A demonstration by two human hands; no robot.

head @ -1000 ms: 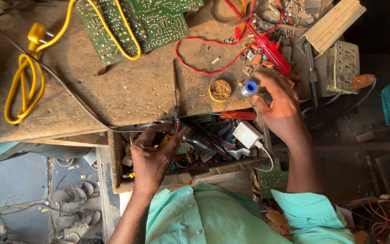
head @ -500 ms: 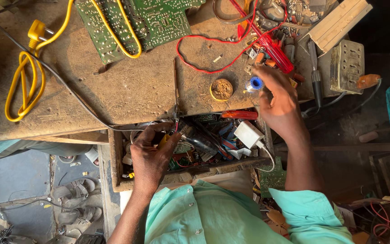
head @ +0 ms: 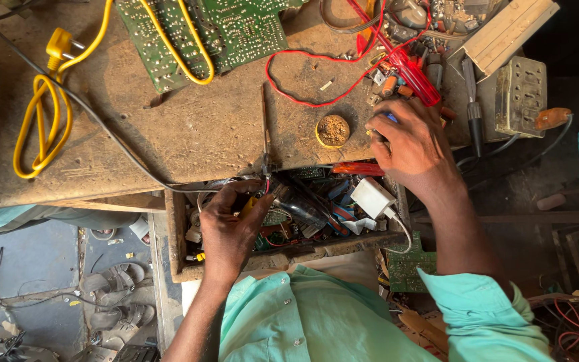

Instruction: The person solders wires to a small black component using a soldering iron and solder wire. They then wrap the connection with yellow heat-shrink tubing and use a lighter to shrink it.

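My left hand (head: 230,226) reaches into an open wooden drawer (head: 177,236) under the bench, its fingers curled around a small yellow-handled tool (head: 248,205) among tangled parts and wires. On the bench top, my right hand (head: 410,144) lies knuckles up with its fingers closed over a small blue-topped spool (head: 391,118), of which only a sliver shows. A round tin of brown paste (head: 333,131) sits just left of that hand. A red-handled screwdriver (head: 410,70) lies just above it.
A green circuit board (head: 216,33), a looped yellow cable with plug (head: 41,114), a red wire (head: 303,94) and a black cable cross the worn bench. A beige switch box (head: 521,87) stands at right. A white adapter (head: 373,198) lies in the drawer. Sandals (head: 112,285) are on the floor.
My right hand has turned knuckles up and come down onto the bench, closing over the blue-topped spool it had held up in its fingertips. My left hand stays in the drawer.
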